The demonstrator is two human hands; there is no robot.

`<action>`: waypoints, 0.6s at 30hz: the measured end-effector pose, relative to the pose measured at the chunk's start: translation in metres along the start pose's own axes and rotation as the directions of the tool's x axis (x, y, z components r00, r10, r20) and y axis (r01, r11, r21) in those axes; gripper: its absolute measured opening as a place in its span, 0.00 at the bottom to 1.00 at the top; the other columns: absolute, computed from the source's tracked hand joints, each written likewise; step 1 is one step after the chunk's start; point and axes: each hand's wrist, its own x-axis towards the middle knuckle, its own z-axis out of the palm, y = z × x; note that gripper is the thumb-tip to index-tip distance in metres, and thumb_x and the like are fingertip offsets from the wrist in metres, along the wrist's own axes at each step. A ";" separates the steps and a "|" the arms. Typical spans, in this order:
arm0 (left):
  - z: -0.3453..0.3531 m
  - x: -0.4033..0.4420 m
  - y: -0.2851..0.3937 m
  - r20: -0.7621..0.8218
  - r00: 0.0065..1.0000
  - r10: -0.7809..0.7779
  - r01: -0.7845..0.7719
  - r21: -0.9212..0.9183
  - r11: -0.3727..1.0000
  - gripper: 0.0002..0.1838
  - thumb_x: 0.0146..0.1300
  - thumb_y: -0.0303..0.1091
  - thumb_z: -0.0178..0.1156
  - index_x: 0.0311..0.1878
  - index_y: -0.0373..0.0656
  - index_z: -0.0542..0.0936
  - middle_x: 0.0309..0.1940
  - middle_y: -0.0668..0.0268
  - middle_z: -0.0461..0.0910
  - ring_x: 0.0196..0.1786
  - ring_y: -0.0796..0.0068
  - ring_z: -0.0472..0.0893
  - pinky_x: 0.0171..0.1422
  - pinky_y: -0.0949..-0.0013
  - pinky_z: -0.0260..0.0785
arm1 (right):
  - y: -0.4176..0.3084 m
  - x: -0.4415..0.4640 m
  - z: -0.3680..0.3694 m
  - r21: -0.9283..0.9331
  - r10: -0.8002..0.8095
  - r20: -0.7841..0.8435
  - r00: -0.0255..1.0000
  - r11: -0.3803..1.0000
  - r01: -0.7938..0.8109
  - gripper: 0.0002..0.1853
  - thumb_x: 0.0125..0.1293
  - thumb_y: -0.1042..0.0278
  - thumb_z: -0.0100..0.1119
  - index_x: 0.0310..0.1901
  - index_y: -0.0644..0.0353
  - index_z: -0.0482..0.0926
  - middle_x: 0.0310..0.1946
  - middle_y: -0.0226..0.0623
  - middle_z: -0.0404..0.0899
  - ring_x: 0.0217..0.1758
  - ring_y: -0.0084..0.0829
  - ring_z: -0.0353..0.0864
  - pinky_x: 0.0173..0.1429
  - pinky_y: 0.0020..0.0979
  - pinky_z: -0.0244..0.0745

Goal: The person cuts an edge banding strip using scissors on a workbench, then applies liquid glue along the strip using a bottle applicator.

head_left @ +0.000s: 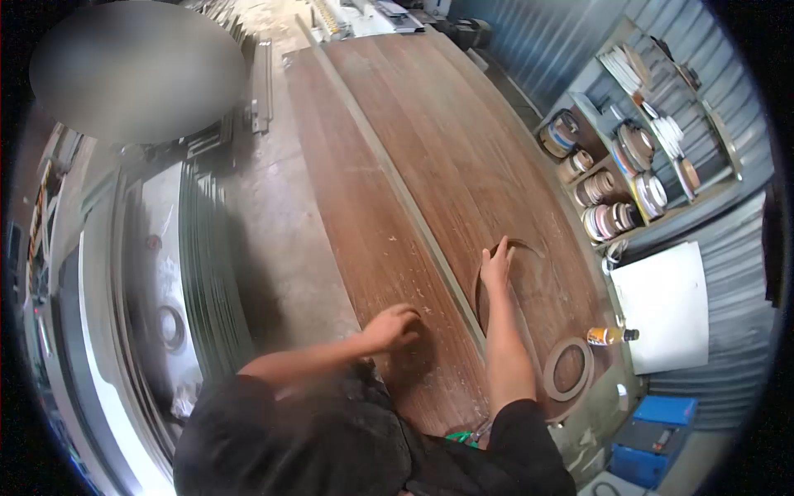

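Observation:
My right hand (pixel 496 266) is over the right half of a long brown wood-grain board (pixel 389 198). Its fingers are on a thin brown strip of edge banding (pixel 478 293), which curves in a wide loop across the board. My left hand (pixel 393 328) hovers above the board's left part, its fingers loosely curled and a gap before the thumb; nothing shows in it. Between the hands runs a long, narrow straight strip (pixel 413 211) along the board. A flat roll of edge banding (pixel 549 376) lies near the board's right edge.
A small bottle with a yellow label (pixel 606 336) lies beside the roll. Shelves with several banding rolls (pixel 610 221) stand at the right wall, above a white panel (pixel 662 306) and a blue box (pixel 653 442). Stacked panels (pixel 203 256) stand left. Another person, blurred, is at upper left.

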 end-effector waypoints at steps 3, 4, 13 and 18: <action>-0.029 -0.007 -0.004 -0.071 0.977 -0.203 0.199 -0.061 0.978 0.19 0.62 0.38 0.65 0.53 0.39 0.80 0.55 0.52 0.78 0.60 0.49 0.76 0.66 0.54 0.69 | 0.011 -0.020 0.026 -0.067 -0.273 -0.180 0.945 0.962 0.265 0.41 0.70 0.54 0.60 0.76 0.61 0.53 0.76 0.57 0.51 0.80 0.54 0.49 0.80 0.48 0.50; -0.029 -0.008 -0.006 -0.096 0.962 -0.256 0.248 -0.094 0.964 0.19 0.62 0.38 0.65 0.53 0.39 0.80 0.55 0.51 0.78 0.60 0.49 0.76 0.65 0.54 0.69 | -0.001 -0.037 0.029 -0.134 -0.376 -0.172 0.910 0.925 0.357 0.40 0.69 0.52 0.61 0.75 0.62 0.57 0.76 0.56 0.52 0.80 0.53 0.49 0.80 0.48 0.50; -0.102 0.063 -0.071 -0.184 0.850 -0.494 0.385 -0.424 0.820 0.24 0.65 0.41 0.65 0.56 0.31 0.79 0.51 0.50 0.83 0.53 0.56 0.84 0.57 0.59 0.75 | -0.028 -0.034 0.041 0.183 -0.457 0.059 0.888 0.879 0.440 0.24 0.66 0.48 0.64 0.45 0.66 0.82 0.42 0.55 0.82 0.46 0.56 0.81 0.48 0.46 0.74; -0.129 0.155 -0.150 0.024 0.728 -0.685 0.247 -0.942 0.229 0.22 0.74 0.41 0.57 0.60 0.32 0.73 0.41 0.64 0.79 0.39 0.76 0.79 0.43 0.73 0.75 | -0.049 -0.010 0.016 0.158 -0.262 0.360 0.895 0.963 0.219 0.26 0.66 0.48 0.64 0.43 0.70 0.80 0.37 0.52 0.82 0.37 0.43 0.80 0.47 0.38 0.73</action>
